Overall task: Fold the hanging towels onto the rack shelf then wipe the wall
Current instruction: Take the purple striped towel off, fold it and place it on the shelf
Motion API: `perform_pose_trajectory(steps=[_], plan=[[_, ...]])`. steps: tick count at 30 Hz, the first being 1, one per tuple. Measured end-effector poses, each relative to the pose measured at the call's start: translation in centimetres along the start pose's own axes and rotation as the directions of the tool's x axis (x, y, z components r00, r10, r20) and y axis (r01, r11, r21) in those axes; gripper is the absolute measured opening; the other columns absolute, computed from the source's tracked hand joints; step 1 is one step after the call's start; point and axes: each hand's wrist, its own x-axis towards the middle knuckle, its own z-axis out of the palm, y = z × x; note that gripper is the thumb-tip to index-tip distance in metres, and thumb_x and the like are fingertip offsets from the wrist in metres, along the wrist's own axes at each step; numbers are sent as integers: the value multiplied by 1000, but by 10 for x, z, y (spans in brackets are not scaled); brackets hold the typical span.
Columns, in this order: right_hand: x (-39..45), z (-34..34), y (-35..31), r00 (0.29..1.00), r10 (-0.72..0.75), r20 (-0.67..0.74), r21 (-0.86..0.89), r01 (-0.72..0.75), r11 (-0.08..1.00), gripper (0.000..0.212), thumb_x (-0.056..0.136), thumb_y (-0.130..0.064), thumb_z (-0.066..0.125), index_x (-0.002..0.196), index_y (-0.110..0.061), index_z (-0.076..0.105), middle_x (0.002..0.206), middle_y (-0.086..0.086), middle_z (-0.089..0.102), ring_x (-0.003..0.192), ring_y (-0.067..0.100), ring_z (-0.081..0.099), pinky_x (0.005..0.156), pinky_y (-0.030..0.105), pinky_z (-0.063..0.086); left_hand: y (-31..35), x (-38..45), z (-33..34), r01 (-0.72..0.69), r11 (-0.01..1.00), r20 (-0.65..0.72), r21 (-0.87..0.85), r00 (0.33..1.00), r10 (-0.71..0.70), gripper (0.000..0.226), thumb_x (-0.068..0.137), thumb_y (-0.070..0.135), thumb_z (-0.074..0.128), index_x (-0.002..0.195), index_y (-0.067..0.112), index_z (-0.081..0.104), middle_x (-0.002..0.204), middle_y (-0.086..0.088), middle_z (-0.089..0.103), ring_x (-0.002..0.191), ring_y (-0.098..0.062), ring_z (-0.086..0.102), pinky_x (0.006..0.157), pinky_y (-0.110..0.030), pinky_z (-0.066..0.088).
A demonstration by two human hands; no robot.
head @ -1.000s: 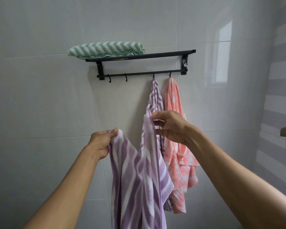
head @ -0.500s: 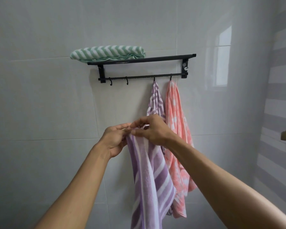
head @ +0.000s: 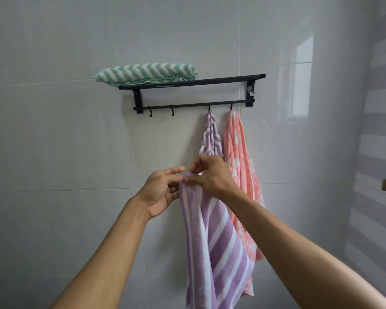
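While the right hand (head: 212, 175) pinches the top corners of the purple striped towel (head: 212, 246) at the frame's centre, the left hand (head: 163, 190) stands half open beside it, holding nothing. The folding step seems in hand; next it needs halving again, then lifting onto the rack shelf (head: 221, 80) beside the green towel (head: 146, 72).

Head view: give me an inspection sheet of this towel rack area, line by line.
Surface: rack shelf black, wall-mounted, right part bare.
Job's things: green towel folded on the shelf; purple towel in hand, another purple towel and pink towel hanging from hooks.
Clutter: nothing seen.
Grippers: right hand pinches the purple towel's top edge; left hand open beside it.
Cables: nothing seen.
Surroundings: tiled wall, two empty hooks.
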Motion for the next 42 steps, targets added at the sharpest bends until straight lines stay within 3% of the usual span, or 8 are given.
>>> perform_pose_trajectory(steps=[9, 13, 17, 20, 26, 31, 35, 42], plan=[[-4, -11, 15, 907, 269, 323, 71, -306, 949, 45, 63, -41, 95, 84, -13, 68, 76, 3, 69, 71, 15, 63, 71, 30, 52, 5, 1, -8, -145, 904, -96, 402, 975, 199, 47, 86, -20, 61, 130, -3, 57, 84, -7, 77, 74, -12, 71, 75, -22, 58], [-27, -22, 43, 587, 480, 652, -139, -530, 836, 72, 64, -40, 93, 116, 4, 68, 116, 21, 73, 111, 39, 68, 101, 50, 53, 28, 0, -24, -213, 858, -191, 468, 923, 333, 41, 89, -23, 53, 122, 1, 62, 80, -2, 75, 65, -4, 68, 66, -15, 55], [-45, -27, 55, 396, 676, 621, -606, -303, 735, 66, 75, -46, 85, 126, -8, 66, 113, 6, 72, 107, 26, 68, 98, 36, 55, 47, -2, -53, -198, 759, -266, 620, 857, 441, 39, 89, -20, 54, 116, 5, 65, 89, -6, 71, 71, -7, 68, 65, -12, 53], [-40, -36, 42, 490, 748, 447, -864, 18, 504, 66, 80, -52, 79, 128, -9, 65, 103, 5, 62, 106, 28, 63, 96, 39, 52, 46, -2, -77, -93, 623, -277, 777, 838, 470, 44, 88, -19, 48, 115, 9, 68, 98, -7, 73, 89, -22, 67, 77, -22, 50], [8, -63, -14, 665, 703, 252, -953, 44, 300, 54, 73, -43, 87, 115, -16, 65, 107, -2, 58, 98, 23, 59, 87, 34, 52, 28, -5, -82, 97, 391, -325, 915, 751, 575, 34, 85, -12, 46, 99, 5, 72, 97, -15, 72, 87, -29, 60, 75, -27, 42], [24, -78, -32, 935, 342, 92, -951, -19, 308, 47, 74, -40, 87, 101, -18, 55, 81, -5, 54, 82, 22, 59, 70, 36, 47, 24, -4, -92, 156, 430, -413, 889, 677, 609, 23, 88, -7, 48, 92, 4, 68, 90, -19, 69, 89, -36, 61, 73, -32, 41], [25, -79, -39, 948, 296, 117, -957, 27, 290, 33, 86, -23, 74, 81, -16, 42, 82, -1, 53, 79, 23, 57, 71, 37, 47, 35, 1, -88, 136, 546, -509, 826, 596, 621, 30, 92, -6, 43, 95, 7, 70, 91, -13, 65, 84, -30, 56, 72, -31, 41], [29, -80, -40, 997, 67, -28, -955, -47, 294, 22, 90, -4, 61, 111, -11, 58, 87, 6, 50, 77, 31, 52, 69, 38, 45, 49, 12, -74, 61, 674, -558, 736, 619, 553, 35, 87, -12, 44, 103, 6, 70, 98, -8, 65, 86, -24, 58, 64, -24, 44]])
